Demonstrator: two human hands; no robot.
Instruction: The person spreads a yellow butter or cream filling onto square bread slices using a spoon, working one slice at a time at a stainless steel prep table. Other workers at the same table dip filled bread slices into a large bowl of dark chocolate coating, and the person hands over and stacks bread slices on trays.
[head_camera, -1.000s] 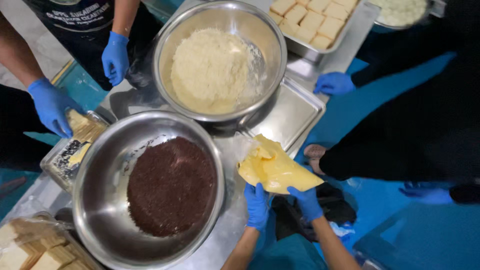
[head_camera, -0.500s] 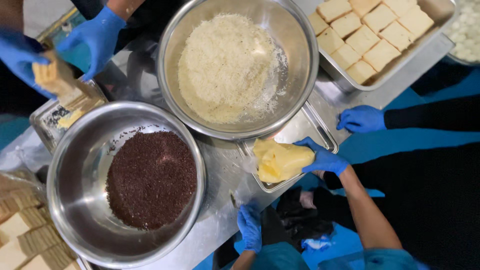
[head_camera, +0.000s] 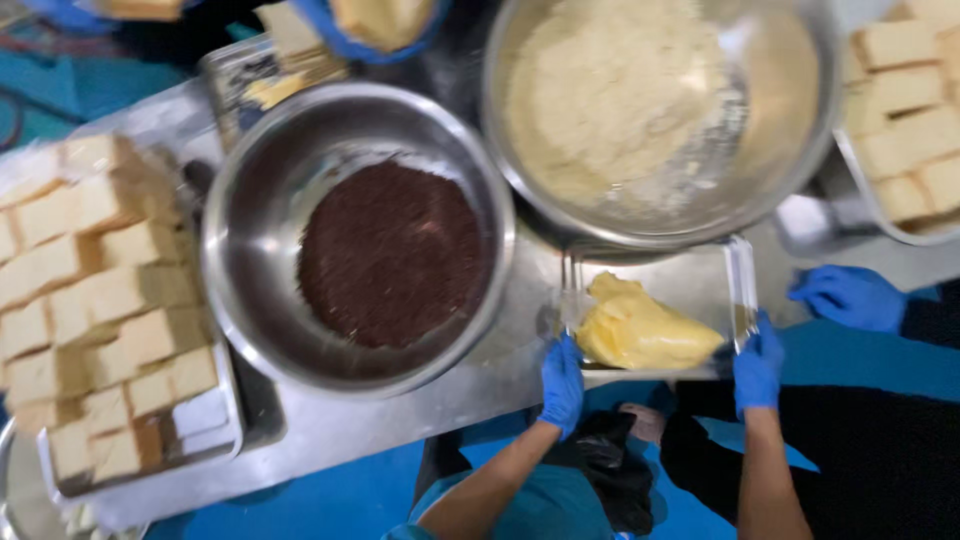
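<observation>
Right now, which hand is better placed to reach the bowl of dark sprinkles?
Probably the left hand: it grips the tray at the edge nearest the sprinkle bowl. The right hand holds the tray's opposite side, farther away.

Both forearms came up from the bottom edge, bare below the gloves and angled slightly toward each other, elbows out of view. The left hand (head_camera: 562, 388) wore a blue glove and was held fingers-up, curled over into a light grip at the fingertips — wrist pretty much straight in line with the forearm. The right hand (head_camera: 758, 367), also in a blue glove, sat well apart from the left at about the same height, fingers bunched and hooked forward in the same sort of pinch, forearm running nearly straight up to it.
</observation>
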